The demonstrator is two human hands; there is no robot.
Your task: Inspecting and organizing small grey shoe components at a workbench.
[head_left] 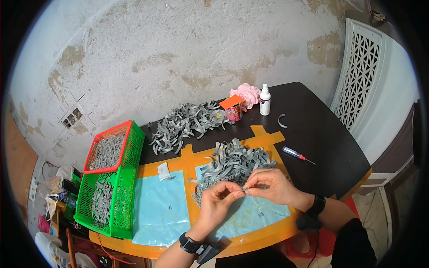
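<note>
My left hand (219,201) and my right hand (276,188) meet over the near edge of a heap of grey curved strips (237,161). Thumb and fingers of both pinch a small grey piece (245,189) between them; its exact kind is too small to make out. Beneath lies a light blue plastic sheet (250,219), fixed to the dark table with orange tape (190,196). A tiny grey piece (260,215) rests on this sheet. Another tiny piece (170,207) is on the blue sheet to the left, near a small white packet (164,170).
A green basket (127,196) and a red-rimmed basket (130,134) with small grey pieces stand at left. Behind are more grey strips (185,125), a tin (233,112), a pink cloth (247,94) and a white spray bottle (265,102). A screwdriver (295,153) lies at right.
</note>
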